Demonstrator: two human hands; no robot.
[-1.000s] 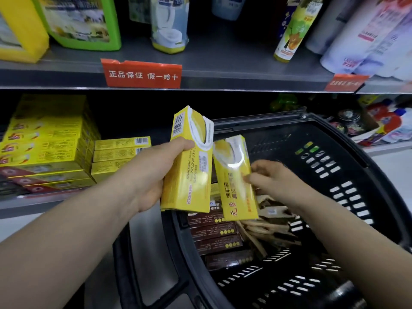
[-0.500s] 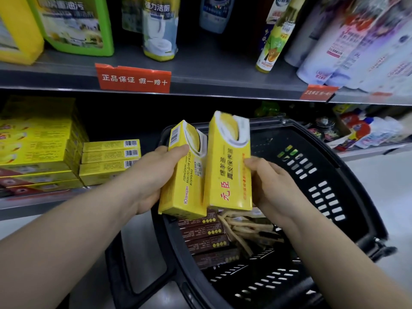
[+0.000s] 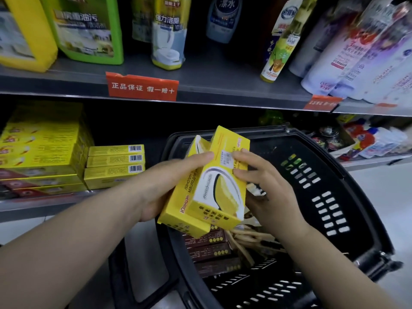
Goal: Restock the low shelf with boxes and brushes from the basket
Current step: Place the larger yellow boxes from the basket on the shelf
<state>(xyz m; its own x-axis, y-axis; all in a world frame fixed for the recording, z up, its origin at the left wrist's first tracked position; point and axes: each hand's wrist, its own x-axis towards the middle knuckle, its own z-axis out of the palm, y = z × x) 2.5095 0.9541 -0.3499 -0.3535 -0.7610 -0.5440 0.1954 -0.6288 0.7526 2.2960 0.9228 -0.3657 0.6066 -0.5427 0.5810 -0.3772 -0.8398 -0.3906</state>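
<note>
Holds two boxes (image 3: 218, 192) above the basket (image 3: 356, 208), one laid on the other, tilted, top ends toward 12 o'clock. Grips the pair from 9 o'clock with the left hand (image 3: 160, 188), thumb pressed across the upper face, fingers hidden beneath. Steadies it from 3 o'clock with the right hand (image 3: 267, 188), fingers curled onto the upper box's edge. Has neither box on the low shelf (image 3: 33, 206) yet, away at 9 o'clock, with a stack (image 3: 114, 166) of like yellow cartons already there and dark free room just beside it toward 3 o'clock. Leaves much in the basket: brown boxes (image 3: 211, 253) in a row at 6 o'clock under the pair, brushes (image 3: 249, 239) touching them on the 3 o'clock side, count impossible to tell. Looks well short of finished: still to carry this pair over to 9 o'clock, then clear the brown boxes and every brush
</note>
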